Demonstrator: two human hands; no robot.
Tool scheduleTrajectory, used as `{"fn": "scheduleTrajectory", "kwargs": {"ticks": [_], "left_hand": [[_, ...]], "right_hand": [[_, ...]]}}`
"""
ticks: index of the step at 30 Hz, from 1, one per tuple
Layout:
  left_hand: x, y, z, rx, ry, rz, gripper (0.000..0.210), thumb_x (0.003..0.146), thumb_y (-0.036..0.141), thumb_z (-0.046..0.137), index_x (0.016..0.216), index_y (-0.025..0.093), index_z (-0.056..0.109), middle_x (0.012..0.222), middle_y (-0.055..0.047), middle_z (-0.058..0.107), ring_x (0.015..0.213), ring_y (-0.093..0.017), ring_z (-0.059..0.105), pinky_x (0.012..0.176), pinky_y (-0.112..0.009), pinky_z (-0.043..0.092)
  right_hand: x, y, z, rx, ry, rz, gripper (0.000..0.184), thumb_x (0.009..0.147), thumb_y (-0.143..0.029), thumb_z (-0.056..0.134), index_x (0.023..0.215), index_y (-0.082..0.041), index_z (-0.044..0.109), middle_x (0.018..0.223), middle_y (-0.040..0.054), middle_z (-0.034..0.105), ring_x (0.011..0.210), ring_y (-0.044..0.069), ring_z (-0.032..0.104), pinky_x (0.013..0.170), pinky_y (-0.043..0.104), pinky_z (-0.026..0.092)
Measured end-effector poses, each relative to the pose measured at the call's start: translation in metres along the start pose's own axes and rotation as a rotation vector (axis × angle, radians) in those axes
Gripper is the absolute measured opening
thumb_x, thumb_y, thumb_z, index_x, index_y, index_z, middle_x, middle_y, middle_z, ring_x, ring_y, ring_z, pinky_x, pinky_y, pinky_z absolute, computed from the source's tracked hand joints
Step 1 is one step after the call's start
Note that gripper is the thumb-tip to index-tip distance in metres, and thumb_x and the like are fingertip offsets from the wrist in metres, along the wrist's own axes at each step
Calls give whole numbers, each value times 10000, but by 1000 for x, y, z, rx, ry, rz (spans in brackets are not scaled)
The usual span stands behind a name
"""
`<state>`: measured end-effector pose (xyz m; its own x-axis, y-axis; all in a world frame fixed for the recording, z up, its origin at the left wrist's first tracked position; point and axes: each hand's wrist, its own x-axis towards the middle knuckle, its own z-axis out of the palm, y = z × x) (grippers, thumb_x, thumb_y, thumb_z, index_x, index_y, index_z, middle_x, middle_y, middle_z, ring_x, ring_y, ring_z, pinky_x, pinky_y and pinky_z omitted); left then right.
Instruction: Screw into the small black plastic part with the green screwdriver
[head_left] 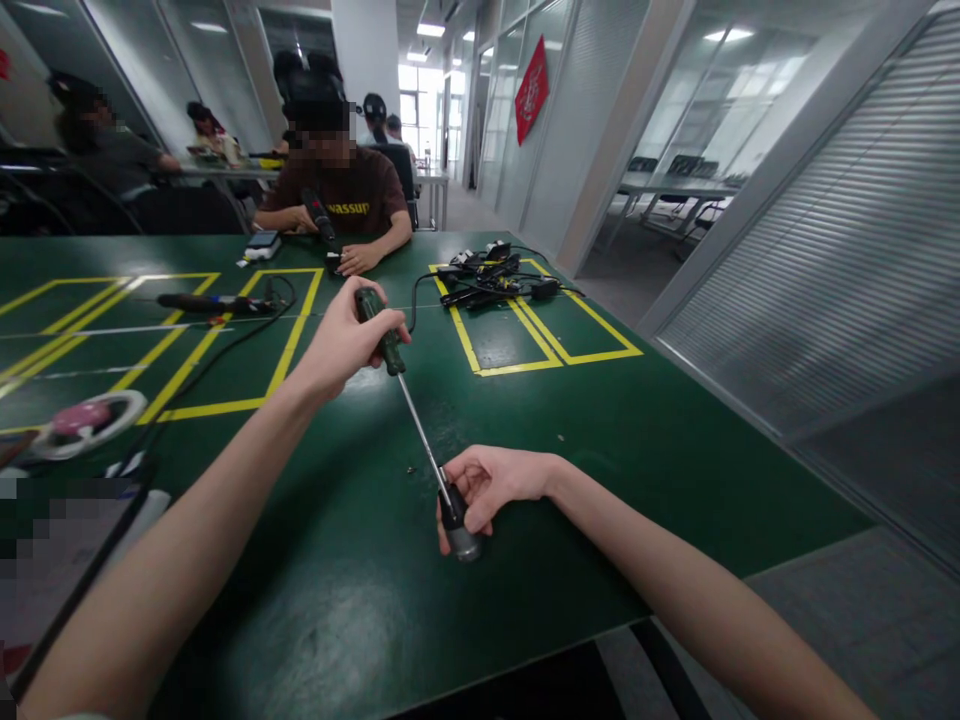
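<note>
My left hand (346,338) is closed round the dark green handle of a screwdriver (390,350). Its thin metal shaft slants down to the right, and the tip meets a small black and grey cylindrical part (463,540). Fingers of my right hand (491,485) grip that part from the right, just above the green table (345,520). Exactly where the tip touches is too small to make out. A tiny dark piece (411,470) lies left of the shaft.
Across the table a person (341,190) holds a black power tool (319,213). Black cables and adapters (491,275) lie piled by yellow tape. At left are a corded black tool (214,303) and a white ring-shaped object (127,412). The table's edge runs along the right.
</note>
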<state>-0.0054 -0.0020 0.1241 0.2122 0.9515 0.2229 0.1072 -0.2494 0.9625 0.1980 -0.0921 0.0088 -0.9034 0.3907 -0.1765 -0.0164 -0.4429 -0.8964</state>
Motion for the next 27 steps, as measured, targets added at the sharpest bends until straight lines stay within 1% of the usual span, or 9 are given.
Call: {"fn": "scheduleTrajectory", "kwargs": {"ticks": [5, 8, 12, 14, 16, 20, 22, 24, 27], "left_hand": [[0, 5, -1, -118, -70, -30, 409, 677, 326, 618, 1051, 227, 484, 712, 4, 693, 419, -69, 434, 361, -163, 292], [-1, 7, -1, -173, -125, -50, 544, 639, 291, 572, 1172, 213, 500, 762, -14, 713, 459, -76, 458, 387, -166, 314], [-5, 10, -2, -227, -191, -83, 709, 658, 240, 634, 1350, 209, 486, 811, -24, 736, 508, -73, 495, 441, -165, 355], [-6, 11, -2, -276, -217, -115, 743, 685, 217, 695, 1398, 211, 484, 836, -26, 747, 517, -57, 498, 466, -158, 367], [-6, 12, -3, -313, -228, -151, 713, 696, 200, 762, 1370, 198, 531, 836, -23, 744, 509, -37, 484, 474, -152, 369], [-5, 10, -3, -314, -219, -212, 493, 689, 180, 844, 1145, 150, 661, 761, 6, 685, 459, -4, 430, 425, -138, 314], [-5, 10, -2, -313, -222, -240, 372, 702, 183, 837, 1032, 138, 671, 738, 5, 673, 432, -3, 406, 392, -143, 273], [-5, 12, -2, -322, -240, -259, 290, 725, 193, 795, 972, 142, 651, 760, -22, 703, 420, -15, 403, 372, -153, 258], [-7, 15, -2, -338, -276, -266, 281, 731, 159, 715, 1000, 147, 639, 837, -65, 757, 432, -29, 432, 383, -156, 305]], "right_hand": [[1, 1, -2, -3, 9, -21, 471, 700, -313, 960, 1021, -108, 683, 972, 85, 807, 816, 133, 761, 601, 165, 574], [1, 1, -2, -17, 20, -17, 470, 704, -315, 957, 1025, -108, 684, 982, 97, 807, 827, 140, 761, 609, 168, 569], [0, 0, -1, -23, 18, -10, 465, 705, -307, 954, 1032, -116, 686, 989, 100, 807, 835, 146, 761, 609, 173, 567], [0, -1, -1, -26, 17, -5, 470, 705, -307, 954, 1042, -116, 688, 996, 102, 807, 836, 147, 761, 610, 174, 567], [0, -1, 0, -29, 18, -1, 482, 702, -309, 956, 1051, -114, 688, 999, 105, 808, 832, 149, 762, 609, 175, 566], [0, -1, -1, -36, 27, 0, 490, 701, -320, 957, 1052, -115, 684, 994, 97, 808, 828, 144, 762, 607, 174, 569], [-1, -1, -1, -37, 32, -2, 495, 700, -325, 957, 1054, -116, 681, 991, 94, 808, 828, 143, 761, 607, 174, 569], [-1, 0, -2, -38, 38, -5, 497, 697, -330, 958, 1050, -116, 680, 990, 94, 808, 825, 143, 761, 607, 173, 566], [0, 0, -2, -43, 51, -7, 505, 690, -337, 962, 1046, -114, 682, 991, 99, 807, 822, 143, 759, 608, 173, 563]]}}
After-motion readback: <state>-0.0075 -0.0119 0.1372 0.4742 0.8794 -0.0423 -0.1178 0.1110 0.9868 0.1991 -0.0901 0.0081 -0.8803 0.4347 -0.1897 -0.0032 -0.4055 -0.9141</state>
